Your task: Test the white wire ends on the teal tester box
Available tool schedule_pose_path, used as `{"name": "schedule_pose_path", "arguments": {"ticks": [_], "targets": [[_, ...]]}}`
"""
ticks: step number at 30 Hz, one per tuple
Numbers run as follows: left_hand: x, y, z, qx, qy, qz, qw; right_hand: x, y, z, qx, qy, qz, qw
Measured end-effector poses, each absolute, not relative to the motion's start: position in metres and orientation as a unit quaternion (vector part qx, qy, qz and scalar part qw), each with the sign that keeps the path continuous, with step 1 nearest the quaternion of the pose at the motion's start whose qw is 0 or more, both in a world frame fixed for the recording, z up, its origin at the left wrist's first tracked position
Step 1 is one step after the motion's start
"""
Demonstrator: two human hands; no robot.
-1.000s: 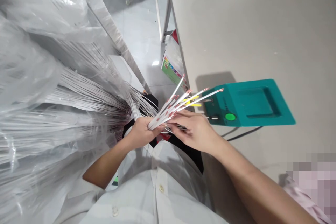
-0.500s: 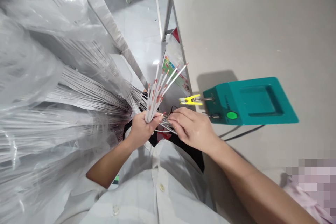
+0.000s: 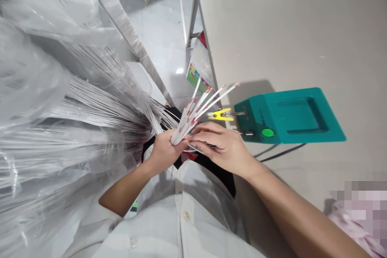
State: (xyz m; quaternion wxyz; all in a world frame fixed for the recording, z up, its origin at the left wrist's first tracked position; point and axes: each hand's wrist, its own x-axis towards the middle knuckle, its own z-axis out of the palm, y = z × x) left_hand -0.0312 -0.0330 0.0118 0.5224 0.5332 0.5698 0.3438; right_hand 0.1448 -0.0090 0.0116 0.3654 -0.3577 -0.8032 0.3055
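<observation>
My left hand [image 3: 165,153] is closed round a bundle of thin white wires [image 3: 199,107] whose bare copper tips fan up and to the right. My right hand [image 3: 222,147] lies just right of it, with fingers pinched on wires at the base of the bundle. The wire tips point toward a yellow clip [image 3: 219,115] that sticks out of the left side of a teal box [image 3: 290,115] with a green button [image 3: 267,132]. The box sits on a pale table [image 3: 287,28].
A large mass of white wires in clear plastic bags [image 3: 60,109] fills the left side. A metal table leg [image 3: 193,12] and a colourful packet [image 3: 198,78] stand on the shiny floor. A black cable [image 3: 278,154] runs from the box. A blurred patch sits at the bottom right.
The fan of wire tips swung from pointing right at the box to upright, then tilted back to the right. My right hand moved back against the bundle.
</observation>
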Motion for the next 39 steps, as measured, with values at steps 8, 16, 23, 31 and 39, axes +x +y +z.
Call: {"name": "schedule_pose_path", "arguments": {"ticks": [8,16,23,31,39], "targets": [[-0.038,-0.031,0.010,0.570,0.517,0.345,0.537,0.144,-0.008,0.013,-0.356,-0.737,0.438,0.372],[-0.038,-0.034,0.005,0.544,0.512,0.372,0.551,0.143,-0.010,0.012,-0.365,-0.673,0.532,0.362],[-0.026,-0.032,0.015,0.383,0.507,0.414,0.652,0.136,-0.015,0.007,-0.376,-0.562,0.592,0.438],[-0.026,-0.032,0.010,0.336,0.521,0.426,0.659,0.134,-0.016,0.003,-0.400,-0.571,0.549,0.461],[-0.026,-0.033,0.006,0.363,0.529,0.411,0.647,0.134,-0.015,0.008,-0.415,-0.620,0.480,0.461]]}}
